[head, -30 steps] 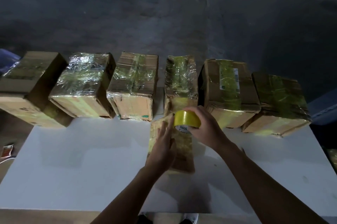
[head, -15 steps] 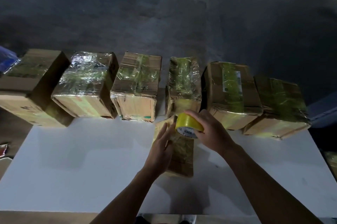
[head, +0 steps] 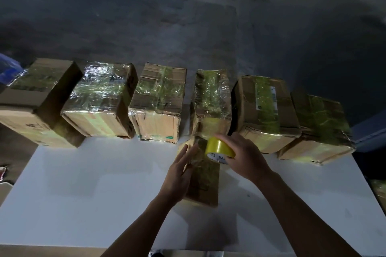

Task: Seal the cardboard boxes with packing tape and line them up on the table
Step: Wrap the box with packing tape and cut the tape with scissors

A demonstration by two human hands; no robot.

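At the middle of the white table (head: 83,194), a narrow cardboard box (head: 205,185) lies lengthwise, its far end just in front of the fourth carton in the row of taped boxes (head: 158,97). That row of six cartons, all wrapped in glossy yellowish tape, stands side by side along the table's far edge, and the outermost ones overhang the table's corners. The left hand (head: 179,175) rests on the narrow box's left side with its fingers straight and together. The right hand (head: 244,156) grips a roll of yellow packing tape (head: 219,148), fingers curled over its top, holding it above the box's far end. Whether a strip runs from the roll to the box cannot be made out in the dim light. Beyond the table lies a grey concrete floor (head: 146,26).
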